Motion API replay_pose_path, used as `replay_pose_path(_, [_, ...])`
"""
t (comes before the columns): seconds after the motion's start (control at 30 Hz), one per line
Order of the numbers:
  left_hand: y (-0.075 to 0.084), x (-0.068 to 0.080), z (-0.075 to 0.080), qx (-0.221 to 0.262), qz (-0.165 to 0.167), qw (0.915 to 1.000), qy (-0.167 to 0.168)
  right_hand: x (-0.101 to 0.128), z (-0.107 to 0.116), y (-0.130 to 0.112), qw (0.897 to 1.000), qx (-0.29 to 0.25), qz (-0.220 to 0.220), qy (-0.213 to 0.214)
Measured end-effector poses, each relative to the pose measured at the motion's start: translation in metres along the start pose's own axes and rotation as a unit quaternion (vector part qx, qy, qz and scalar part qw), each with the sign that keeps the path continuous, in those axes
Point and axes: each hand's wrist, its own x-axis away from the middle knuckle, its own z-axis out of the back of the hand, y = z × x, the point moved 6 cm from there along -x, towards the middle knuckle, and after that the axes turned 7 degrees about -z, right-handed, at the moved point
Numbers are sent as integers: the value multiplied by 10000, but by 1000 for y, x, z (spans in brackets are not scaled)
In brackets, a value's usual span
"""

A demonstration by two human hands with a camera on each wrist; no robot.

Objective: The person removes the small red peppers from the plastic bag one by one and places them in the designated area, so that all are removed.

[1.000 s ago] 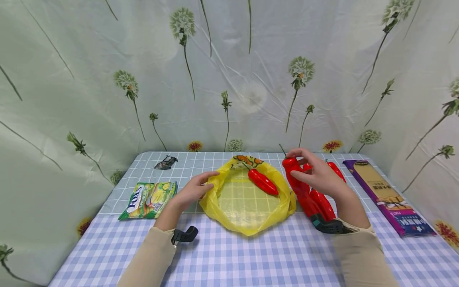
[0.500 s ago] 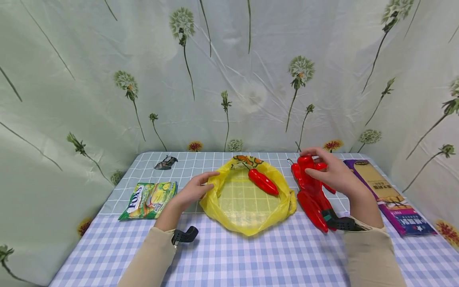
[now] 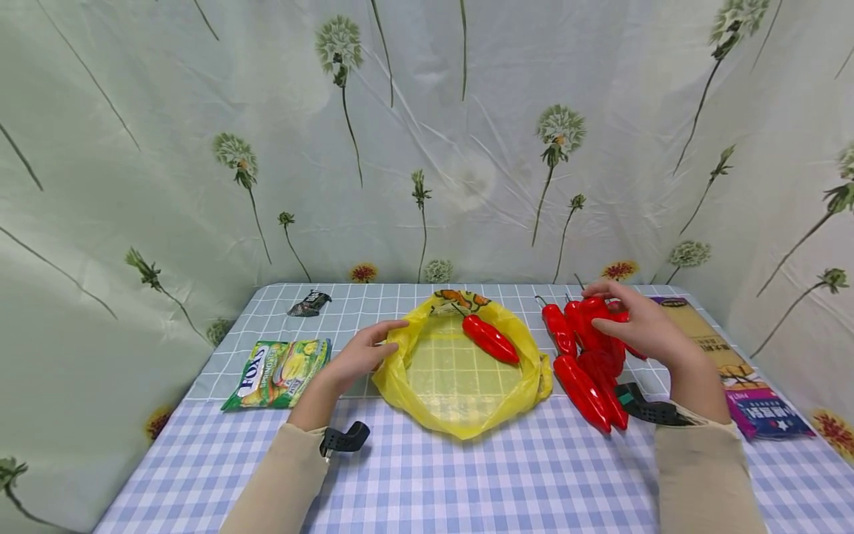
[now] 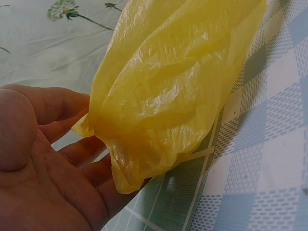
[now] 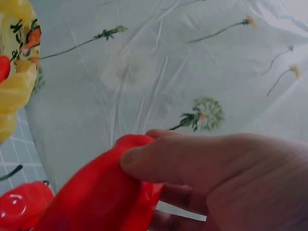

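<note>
In the head view my right hand (image 3: 643, 326) holds a glossy red pepper (image 5: 96, 192) near its stem end, thumb on one side and fingers on the other. The held pepper hangs over several more red peppers (image 3: 582, 393) lying on the right of the table. A yellow plastic bag (image 3: 434, 423) lies spread with its mouth wide, and one red pepper (image 3: 490, 339) rests within it. My left hand (image 3: 360, 352) is at the bag's left rim. Seen from the left wrist, its relaxed fingers (image 4: 79, 149) lie behind the bag's edge, touching it.
Left of the left hand lies a green FOX'S candy packet (image 3: 276, 374), with a small black wrapper (image 3: 310, 303) behind it. A purple and tan pasta packet (image 3: 740, 371) lies at the far right, partly behind the right forearm. A flower-printed curtain (image 3: 427, 148) hangs around the checked table (image 3: 460, 489).
My right hand has moved right with the held pepper, away from the bag and over the other peppers, uncovering those on the left of the pile. The left hand and bag have stayed put.
</note>
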Motion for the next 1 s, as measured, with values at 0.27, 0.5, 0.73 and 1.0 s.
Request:
replay_pose_path(0.27, [1,0,-1,9,-50,10000,-71,-1,1,18,9997,-68,-194,-88])
replay_pose_path(0.5, [2,1,-2,-20,-64,9999,-89,0,5,36,9989,-31,-459,-80])
replay_pose_path(0.73, [4,2,-2,-56,-120,9999,-91,-1,4,53,9971,-51,-724,-217])
replay_pose_path(1.0, [5,2,-3,-65,-133,9998,-91,-4,-2,69,9965,104,-721,-409])
